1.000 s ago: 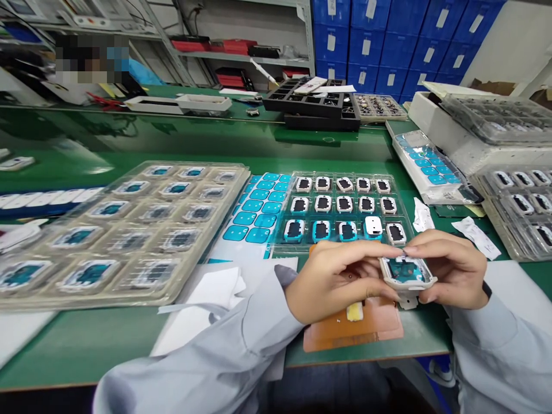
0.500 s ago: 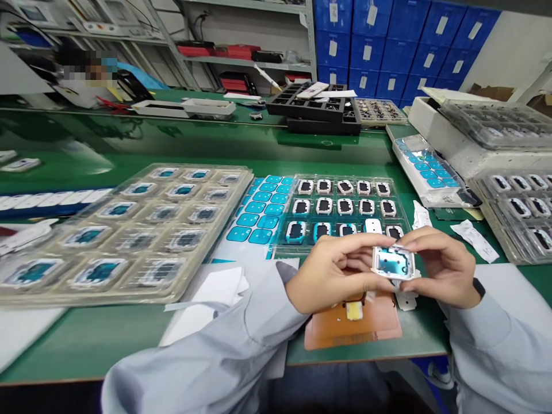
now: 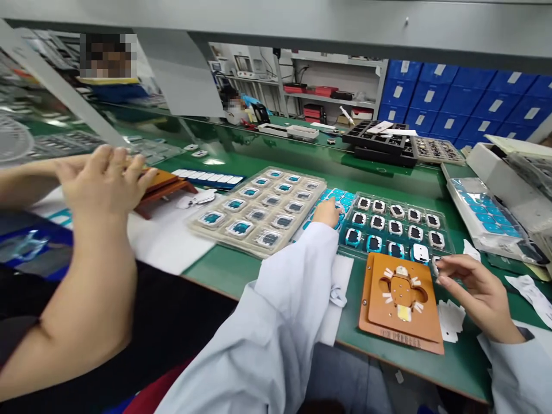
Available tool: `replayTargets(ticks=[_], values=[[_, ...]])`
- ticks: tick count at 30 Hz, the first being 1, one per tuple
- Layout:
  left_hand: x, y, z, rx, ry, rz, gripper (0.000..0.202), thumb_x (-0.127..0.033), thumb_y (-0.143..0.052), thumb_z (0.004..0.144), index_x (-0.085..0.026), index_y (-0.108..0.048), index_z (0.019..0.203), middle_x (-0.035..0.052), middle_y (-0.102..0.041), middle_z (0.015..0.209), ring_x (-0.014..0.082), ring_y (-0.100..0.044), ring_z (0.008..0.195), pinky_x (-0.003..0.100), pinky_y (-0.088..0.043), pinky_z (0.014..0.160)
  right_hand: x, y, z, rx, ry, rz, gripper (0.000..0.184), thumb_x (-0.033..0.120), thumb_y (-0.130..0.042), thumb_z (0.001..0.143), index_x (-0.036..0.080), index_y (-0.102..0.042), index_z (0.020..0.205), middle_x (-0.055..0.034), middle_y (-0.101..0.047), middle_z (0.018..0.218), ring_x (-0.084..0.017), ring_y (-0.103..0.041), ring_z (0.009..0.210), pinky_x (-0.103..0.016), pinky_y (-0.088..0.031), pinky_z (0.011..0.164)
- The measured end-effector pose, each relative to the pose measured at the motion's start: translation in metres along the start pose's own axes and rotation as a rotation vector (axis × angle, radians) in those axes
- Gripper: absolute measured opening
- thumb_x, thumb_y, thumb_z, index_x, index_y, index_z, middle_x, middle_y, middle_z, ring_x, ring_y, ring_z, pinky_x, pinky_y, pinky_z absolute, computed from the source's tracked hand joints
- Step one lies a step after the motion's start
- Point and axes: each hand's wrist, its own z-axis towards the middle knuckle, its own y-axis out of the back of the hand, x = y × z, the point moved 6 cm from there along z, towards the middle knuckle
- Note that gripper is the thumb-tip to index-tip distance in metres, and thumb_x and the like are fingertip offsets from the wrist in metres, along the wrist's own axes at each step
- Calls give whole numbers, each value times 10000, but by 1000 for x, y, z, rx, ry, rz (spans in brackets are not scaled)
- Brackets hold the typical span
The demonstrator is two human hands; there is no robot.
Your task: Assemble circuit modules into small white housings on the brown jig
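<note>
My left hand (image 3: 326,214) reaches onto the sheet of blue stickers (image 3: 342,198), its fingers bunched at the surface. Whatever they pinch is too small to make out. At the front right corner of the clear tray, my right hand (image 3: 483,290) has thumb and forefinger closed on a small white frame (image 3: 436,266), mostly hidden by the fingertips. White frames with dark or blue centres fill the clear tray (image 3: 444,241); a white plate lies over one in its front row. Below the tray rests an orange fixture block (image 3: 402,299) with a recess in its middle.
Left of the sticker sheet lies a beige tray (image 3: 259,250) of frames with blue centres. A co-worker's hand (image 3: 101,178) is over another orange fixture (image 3: 166,187) at far left. Black trays (image 3: 379,152) stand behind; a packet of blue stickers (image 3: 491,213) lies right.
My hands, which held a white frame together, are now apart. The left has gone to the sticker sheet; the right has lowered beside the fixture. The view has swung left, bringing in a co-worker.
</note>
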Motion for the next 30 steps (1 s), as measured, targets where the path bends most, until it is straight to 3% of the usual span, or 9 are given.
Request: replayTargets(ticks=[6, 13, 26, 30], values=[[-2, -2, -9, 56, 39, 226, 356, -335, -584, 928, -148, -560, 1230, 108, -584, 1248, 230, -605, 1085, 445, -536, 910, -7, 3, -1, 12, -16, -64, 269, 252, -645, 896, 279, -610, 1162, -60, -652, 998, -166, -637, 787, -271, -575, 669], [0, -5, -12, 153, 47, 301, 360, -323, -572, 936, -178, -543, 1264, 106, -564, 1288, 229, -601, 1101, 440, -536, 919, -6, 1, -1, 37, -7, -121, 228, 266, -634, 902, 276, -619, 1130, -57, -662, 984, -161, -643, 766, -267, -575, 664], [-4, -9, -14, 148, 39, 383, 356, -333, -581, 930, -156, -556, 1238, 105, -579, 1260, 231, -603, 1091, 448, -536, 912, 4, -3, 3, 55, 61, -227, 98, 286, -633, 899, 259, -666, 987, -34, -683, 865, -167, -647, 695, -277, -543, 603], [-8, -10, -17, 124, 16, 394, 356, -337, -584, 928, -158, -561, 1234, 104, -576, 1270, 235, -596, 1111, 460, -523, 935, 0, 3, 5, -43, -6, -290, 113, 345, -628, 899, 241, -671, 907, -28, -687, 819, -166, -641, 628, -286, -531, 571]])
